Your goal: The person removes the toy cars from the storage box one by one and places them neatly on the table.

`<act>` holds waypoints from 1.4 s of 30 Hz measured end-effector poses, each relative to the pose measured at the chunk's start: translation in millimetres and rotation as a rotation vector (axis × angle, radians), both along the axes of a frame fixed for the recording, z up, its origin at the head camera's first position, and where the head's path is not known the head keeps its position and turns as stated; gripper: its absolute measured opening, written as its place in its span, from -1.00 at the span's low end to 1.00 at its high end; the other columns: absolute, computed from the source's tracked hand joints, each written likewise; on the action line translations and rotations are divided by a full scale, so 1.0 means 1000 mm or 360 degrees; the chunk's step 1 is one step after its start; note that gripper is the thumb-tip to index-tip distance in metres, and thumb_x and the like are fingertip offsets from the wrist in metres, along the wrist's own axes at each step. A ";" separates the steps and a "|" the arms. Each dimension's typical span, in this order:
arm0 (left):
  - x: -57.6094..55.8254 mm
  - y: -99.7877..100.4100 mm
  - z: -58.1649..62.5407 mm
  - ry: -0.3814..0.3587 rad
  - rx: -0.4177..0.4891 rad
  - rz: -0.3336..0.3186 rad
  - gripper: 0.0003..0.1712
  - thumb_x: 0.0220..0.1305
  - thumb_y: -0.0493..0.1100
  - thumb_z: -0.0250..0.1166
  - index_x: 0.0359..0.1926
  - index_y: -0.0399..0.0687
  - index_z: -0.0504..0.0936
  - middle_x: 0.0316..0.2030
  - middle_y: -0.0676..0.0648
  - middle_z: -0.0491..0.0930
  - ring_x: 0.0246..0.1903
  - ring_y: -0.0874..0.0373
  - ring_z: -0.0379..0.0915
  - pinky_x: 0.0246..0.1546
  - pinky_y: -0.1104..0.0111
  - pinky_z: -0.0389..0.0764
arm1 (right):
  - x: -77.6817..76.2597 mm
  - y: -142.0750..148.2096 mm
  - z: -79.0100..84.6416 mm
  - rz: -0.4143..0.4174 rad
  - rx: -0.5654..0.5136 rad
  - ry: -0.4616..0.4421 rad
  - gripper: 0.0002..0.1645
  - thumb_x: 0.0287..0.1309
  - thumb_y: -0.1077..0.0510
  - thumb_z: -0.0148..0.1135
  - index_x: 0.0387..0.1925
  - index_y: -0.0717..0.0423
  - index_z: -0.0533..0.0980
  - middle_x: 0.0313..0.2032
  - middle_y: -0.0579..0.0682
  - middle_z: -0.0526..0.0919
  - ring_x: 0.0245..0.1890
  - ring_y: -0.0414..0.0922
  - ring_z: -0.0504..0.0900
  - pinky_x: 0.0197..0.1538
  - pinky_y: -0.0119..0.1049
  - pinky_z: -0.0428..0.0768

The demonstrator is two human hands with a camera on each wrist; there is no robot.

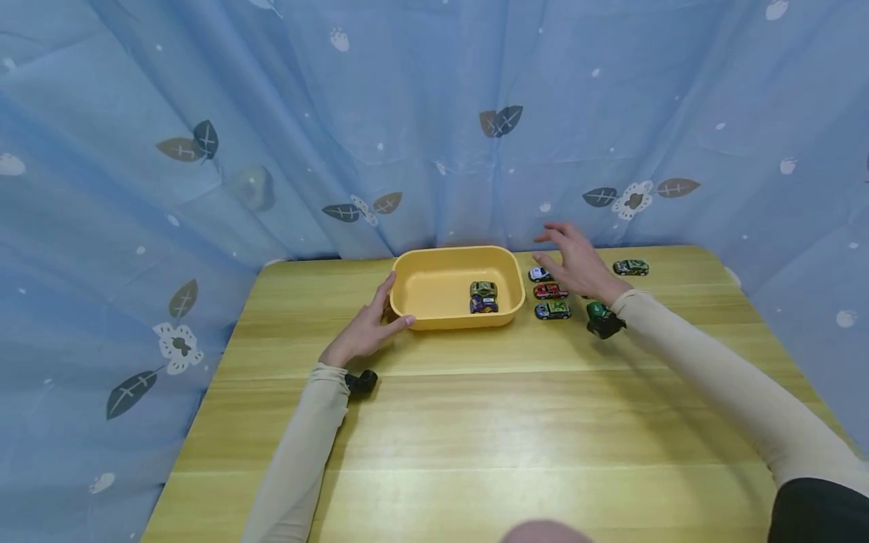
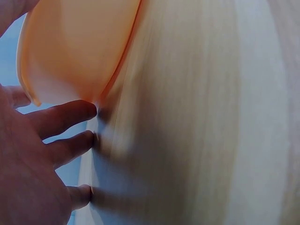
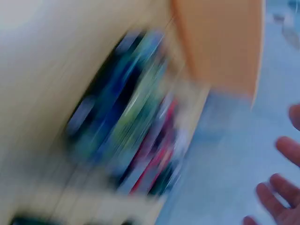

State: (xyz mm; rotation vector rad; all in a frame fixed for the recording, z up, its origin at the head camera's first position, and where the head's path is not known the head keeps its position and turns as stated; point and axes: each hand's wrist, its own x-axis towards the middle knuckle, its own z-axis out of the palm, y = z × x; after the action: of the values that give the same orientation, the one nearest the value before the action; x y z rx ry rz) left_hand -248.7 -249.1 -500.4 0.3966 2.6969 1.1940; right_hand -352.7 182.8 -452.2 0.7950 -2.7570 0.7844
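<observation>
My left hand rests at the left end of a yellow plastic bin, its thumb by the near corner and its fingers along the outer wall. In the left wrist view those fingers are spread and fairly straight. Inside the bin stand a green toy car and a purple toy car. My right hand, holding nothing, hovers with loose fingers over a white toy car, partly hidden, and a red toy car. A green-yellow toy car sits nearer me.
Further right on the wooden table is a camouflage toy car. Another green toy car is partly covered by the black wrist camera. A blue patterned curtain hangs behind the table. The cars look blurred in the right wrist view.
</observation>
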 end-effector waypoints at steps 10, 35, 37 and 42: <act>0.000 -0.002 -0.001 0.0006 0.0068 -0.0022 0.20 0.47 0.33 0.29 0.74 0.28 -0.35 0.66 -0.28 0.03 0.64 -0.12 0.01 0.63 -0.06 0.09 | 0.008 -0.070 -0.008 0.0217 0.0243 -0.0102 -0.51 0.50 -0.13 0.28 0.24 0.07 0.65 0.57 0.39 0.23 0.55 0.44 0.19 0.46 0.55 0.19; 0.001 -0.002 0.005 -0.0003 0.0089 -0.0029 0.21 0.48 0.31 0.29 0.74 0.28 -0.38 0.67 -0.27 0.00 0.65 -0.11 -0.01 0.63 -0.07 0.10 | 0.014 -0.093 -0.015 -0.0029 0.0391 -0.0275 -0.69 0.41 -0.05 0.40 0.11 -0.16 0.78 0.67 0.20 0.04 0.63 0.35 0.06 0.37 0.57 0.25; 0.001 -0.001 0.005 -0.0001 0.0083 -0.0035 0.21 0.49 0.32 0.28 0.74 0.26 -0.39 0.67 -0.27 0.01 0.65 -0.10 -0.01 0.63 -0.08 0.10 | 0.014 -0.093 -0.015 -0.0041 0.0398 -0.0282 -0.70 0.41 -0.04 0.40 0.10 -0.16 0.78 0.67 0.19 0.03 0.63 0.35 0.07 0.38 0.56 0.24; 0.001 0.000 0.001 0.0003 0.0058 -0.0035 0.19 0.49 0.32 0.27 0.74 0.28 -0.37 0.65 -0.25 0.06 0.65 -0.06 0.01 0.63 -0.05 0.11 | 0.016 -0.092 -0.018 -0.0047 0.0388 -0.0278 -0.71 0.44 0.00 0.36 0.11 -0.13 0.77 0.67 0.20 0.06 0.64 0.33 0.04 0.42 0.57 0.17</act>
State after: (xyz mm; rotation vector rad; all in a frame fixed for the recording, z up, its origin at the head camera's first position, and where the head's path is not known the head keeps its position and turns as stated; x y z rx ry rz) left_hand -247.9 -249.2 -499.1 0.4316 2.6684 1.2392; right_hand -336.5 90.4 -469.8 0.7569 -3.0557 0.5422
